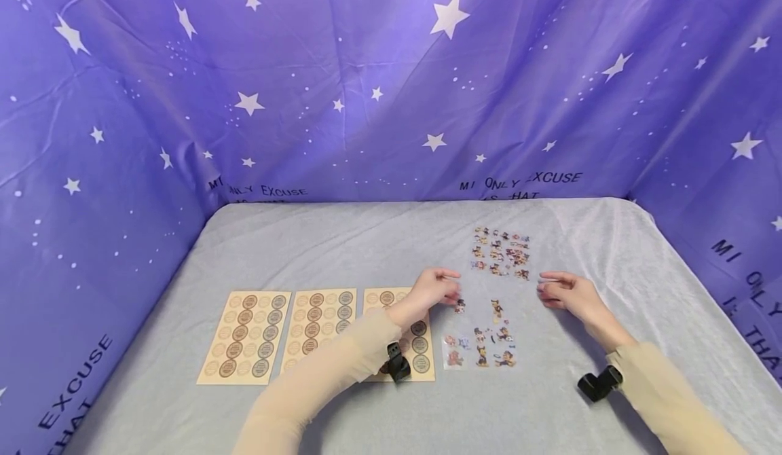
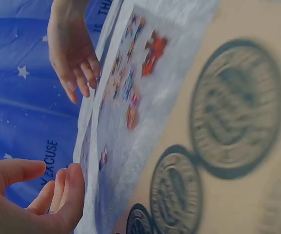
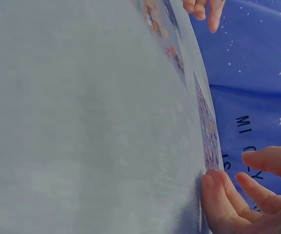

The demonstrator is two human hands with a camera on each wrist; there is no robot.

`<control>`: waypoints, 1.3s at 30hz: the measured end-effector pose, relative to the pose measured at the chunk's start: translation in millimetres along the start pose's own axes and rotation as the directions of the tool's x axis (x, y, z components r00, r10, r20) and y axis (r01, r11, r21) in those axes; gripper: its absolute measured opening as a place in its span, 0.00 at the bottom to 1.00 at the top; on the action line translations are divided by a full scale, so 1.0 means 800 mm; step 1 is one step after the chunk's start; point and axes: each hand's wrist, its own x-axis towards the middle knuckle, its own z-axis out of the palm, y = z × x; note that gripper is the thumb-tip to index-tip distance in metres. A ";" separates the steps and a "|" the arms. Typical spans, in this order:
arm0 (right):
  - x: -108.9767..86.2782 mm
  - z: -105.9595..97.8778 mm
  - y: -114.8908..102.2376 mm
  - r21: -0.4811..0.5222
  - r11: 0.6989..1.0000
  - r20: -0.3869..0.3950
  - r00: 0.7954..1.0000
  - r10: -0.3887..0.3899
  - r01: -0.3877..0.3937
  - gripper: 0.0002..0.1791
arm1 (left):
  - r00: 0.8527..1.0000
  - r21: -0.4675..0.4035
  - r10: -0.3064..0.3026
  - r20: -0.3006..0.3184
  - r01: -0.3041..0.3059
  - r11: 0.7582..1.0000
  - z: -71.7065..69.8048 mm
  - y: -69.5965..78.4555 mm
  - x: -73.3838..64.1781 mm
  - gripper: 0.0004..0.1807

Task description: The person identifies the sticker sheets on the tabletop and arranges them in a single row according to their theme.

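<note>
A clear sheet of small cartoon character stickers (image 1: 489, 348) lies on the grey cloth, right of centre. My left hand (image 1: 432, 290) hovers by its upper left corner, fingers loosely bent, thumb apart from them. The left wrist view shows the same hand (image 2: 48, 200) holding nothing. Off the sheet's upper right side is my right hand (image 1: 568, 295), fingers extended and holding nothing. In the right wrist view this hand (image 3: 248, 200) is low over the cloth; whether its fingertips touch it I cannot tell. Farther back lies a second sticker sheet (image 1: 501, 252).
Three cream sheets of round printed labels lie in a row on the left: the left sheet (image 1: 244, 336), the middle sheet (image 1: 320, 319) and the right sheet (image 1: 424, 346), partly under my left forearm. A purple curtain with white stars (image 1: 342, 102) surrounds the table (image 1: 342, 238).
</note>
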 end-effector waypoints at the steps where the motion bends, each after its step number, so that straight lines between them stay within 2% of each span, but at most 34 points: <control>1: 0.005 -0.001 0.001 -0.010 1.000 -0.017 1.000 -0.006 0.006 0.30 | 1.000 0.002 0.002 -0.007 -0.002 1.000 0.001 0.002 0.004 0.16; 3: 0.016 -0.004 0.002 -0.027 1.000 -0.059 0.998 0.002 -0.004 0.32 | 1.000 0.002 0.012 -0.021 -0.012 1.000 0.002 0.004 0.012 0.16; 6: 0.024 -0.004 -0.002 -0.040 0.999 -0.098 0.995 0.027 -0.031 0.29 | 0.999 0.002 0.021 -0.032 -0.021 1.000 0.003 0.007 0.021 0.16; 10: 0.021 0.005 -0.016 -0.089 0.994 -0.120 0.991 0.058 -0.069 0.31 | 0.998 -0.002 0.040 -0.041 -0.040 0.999 0.006 0.010 0.029 0.16; 14: 0.016 0.013 -0.029 -0.150 0.987 -0.125 0.991 0.046 -0.064 0.33 | 0.997 -0.002 0.059 -0.053 -0.059 0.998 0.010 0.013 0.033 0.16; 18: 0.021 0.016 -0.034 -0.109 0.990 -0.137 0.988 0.076 -0.091 0.35 | 0.991 0.045 0.073 -0.115 -0.069 0.997 0.017 0.010 0.042 0.14; 21: 0.026 0.016 -0.035 -0.099 0.992 -0.142 0.988 0.064 -0.078 0.36 | 0.992 0.036 0.053 -0.116 -0.049 0.998 0.019 0.018 0.038 0.16; 24: 0.032 0.015 -0.032 -0.079 0.995 -0.149 0.987 0.053 -0.066 0.36 | 0.994 -0.010 0.031 -0.102 -0.032 0.999 0.019 0.019 0.044 0.19; 25: 0.035 0.014 -0.029 -0.065 0.995 -0.152 0.987 0.059 -0.070 0.36 | 0.996 -0.027 0.017 -0.091 -0.020 0.999 0.020 0.017 0.049 0.19; 27: 0.040 0.013 -0.024 -0.026 0.997 -0.158 0.985 0.071 -0.077 0.38 | 0.992 -0.004 0.044 -0.121 -0.045 0.999 0.024 0.008 0.063 0.20; 30: 0.044 0.011 -0.019 -0.011 0.997 -0.143 0.987 0.073 -0.076 0.40 | 0.988 -0.008 0.095 -0.125 -0.097 0.995 0.027 -0.039 0.120 0.19; 33: 0.042 0.015 -0.025 -0.013 0.996 -0.161 0.984 0.080 -0.083 0.37 | 0.986 -0.015 0.121 -0.113 -0.123 0.992 0.028 -0.086 0.177 0.19; 34: 0.041 0.017 -0.029 -0.022 0.996 -0.165 0.983 0.081 -0.086 0.35 | 0.989 -0.034 0.113 -0.098 -0.117 0.993 0.027 -0.099 0.190 0.18; 35: 0.042 0.017 -0.028 -0.018 0.996 -0.166 0.983 0.081 -0.085 0.35 | 0.991 -0.037 0.090 -0.095 -0.094 0.995 0.028 -0.094 0.186 0.18; 36: 0.041 0.019 -0.031 -0.021 0.997 -0.164 0.984 0.076 -0.081 0.33 | 0.992 -0.050 0.076 -0.096 -0.082 0.995 0.029 -0.106 0.202 0.18; 39: 0.045 0.020 -0.029 0.007 0.997 -0.158 0.985 0.073 -0.073 0.33 | 0.994 -0.127 0.059 -0.090 -0.070 0.989 0.031 -0.175 0.290 0.17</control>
